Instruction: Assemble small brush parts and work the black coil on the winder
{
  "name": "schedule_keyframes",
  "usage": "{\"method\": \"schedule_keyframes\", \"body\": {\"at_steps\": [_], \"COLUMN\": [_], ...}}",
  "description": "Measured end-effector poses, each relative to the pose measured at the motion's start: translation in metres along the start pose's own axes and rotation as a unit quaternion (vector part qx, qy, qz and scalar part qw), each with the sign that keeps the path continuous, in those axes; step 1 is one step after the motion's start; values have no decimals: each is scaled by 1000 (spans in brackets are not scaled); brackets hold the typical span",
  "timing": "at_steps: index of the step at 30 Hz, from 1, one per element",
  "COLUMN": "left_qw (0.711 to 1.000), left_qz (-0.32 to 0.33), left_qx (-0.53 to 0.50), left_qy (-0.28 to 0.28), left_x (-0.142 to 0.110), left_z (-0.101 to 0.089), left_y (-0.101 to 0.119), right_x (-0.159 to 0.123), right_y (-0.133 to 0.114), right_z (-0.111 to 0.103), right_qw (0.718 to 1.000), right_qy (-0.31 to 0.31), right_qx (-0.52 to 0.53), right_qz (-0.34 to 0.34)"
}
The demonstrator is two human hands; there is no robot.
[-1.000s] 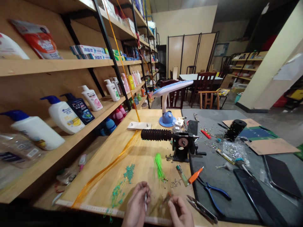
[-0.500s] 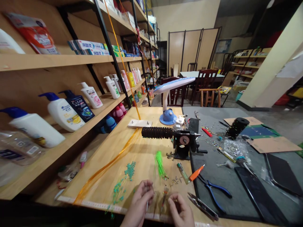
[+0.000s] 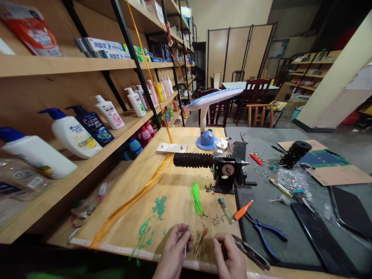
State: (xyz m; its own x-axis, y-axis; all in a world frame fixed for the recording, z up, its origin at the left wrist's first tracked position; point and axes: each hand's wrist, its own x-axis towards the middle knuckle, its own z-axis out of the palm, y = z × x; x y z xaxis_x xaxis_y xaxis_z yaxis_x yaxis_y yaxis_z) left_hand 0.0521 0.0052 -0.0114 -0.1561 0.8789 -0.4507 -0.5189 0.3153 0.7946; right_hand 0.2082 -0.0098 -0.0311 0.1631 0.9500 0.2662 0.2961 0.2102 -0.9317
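Observation:
My left hand (image 3: 176,248) is closed in a pinch at the table's front edge. A thin pale rod (image 3: 185,252) sticks out below its fingers; the kind is too small to tell. To its right my right hand (image 3: 229,254) has curled fingers with thumb and forefinger together, and whatever they hold is too fine to make out. Between the hands lies a small bundle of fine strands with a reddish tip (image 3: 201,237). Beyond are bright green strands (image 3: 197,199) and scattered small metal pieces (image 3: 217,220). Turquoise beads (image 3: 159,207) lie left of them.
A black hand-cranked winder (image 3: 225,174) stands mid-table behind the hands. Tweezers (image 3: 252,254), blue-handled pliers (image 3: 269,232), an orange tool (image 3: 243,210) and a lighter (image 3: 226,209) lie right. Orange threads (image 3: 136,197) run along the left; a blue-based lamp (image 3: 207,140) stands behind.
My right hand has shifted right, widening the gap between my hands, and now overlaps the tweezers' tip. My left hand keeps its pinch. The view has tilted slightly.

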Motion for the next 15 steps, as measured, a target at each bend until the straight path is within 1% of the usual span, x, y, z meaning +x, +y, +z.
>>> {"method": "schedule_keyframes", "body": {"at_steps": [2,6,9,12,15], "left_qw": [1000,1000,1000,1000,1000], "left_qz": [0,-8,-17,-15,-7], "left_qx": [-1,4,4,12,22], "left_qy": [-5,-11,-9,-8,-12], "left_x": [0,0,-1,-2,-2], "left_z": [1,2,3,4,6], "left_y": [1,3,4,6,6], "right_x": [0,2,5,9,10], "right_y": [-3,-6,-5,-2,4], "right_z": [2,16,25,25,22], "right_qw": [1000,995,990,985,979], "right_qy": [-4,-54,-81,-100,-124], "right_qx": [14,65,80,90,99], "right_qz": [12,52,82,112,127]}}
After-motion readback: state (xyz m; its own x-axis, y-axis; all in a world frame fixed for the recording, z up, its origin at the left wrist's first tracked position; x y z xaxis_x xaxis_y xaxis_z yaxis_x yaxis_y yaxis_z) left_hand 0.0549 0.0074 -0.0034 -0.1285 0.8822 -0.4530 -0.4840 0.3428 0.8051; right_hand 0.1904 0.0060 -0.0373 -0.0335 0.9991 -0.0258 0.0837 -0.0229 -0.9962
